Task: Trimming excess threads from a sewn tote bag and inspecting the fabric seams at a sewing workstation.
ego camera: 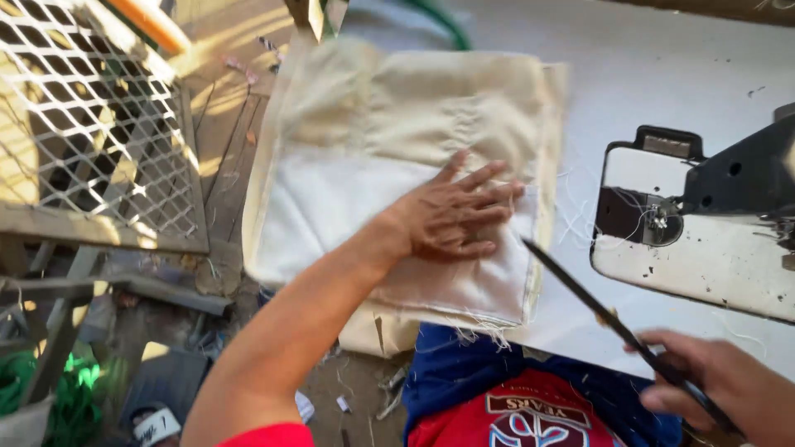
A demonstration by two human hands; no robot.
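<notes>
A stack of cream-coloured cloth pieces (389,124) lies on the left end of a white table (662,66), its near edge frayed and hanging over the side. My left hand (460,211) rests flat on the cloth with fingers spread, pressing it down. My right hand (720,385) is at the lower right, closed around the handles of long dark scissors (613,319). Their blades point up and left toward the cloth's right edge, stopping just short of it.
A white sewing machine head (687,240) with a black arm sits at the right. A metal mesh frame (91,124) stands at the left above a dirt floor with scraps. Red and blue clothing (513,406) shows at the bottom.
</notes>
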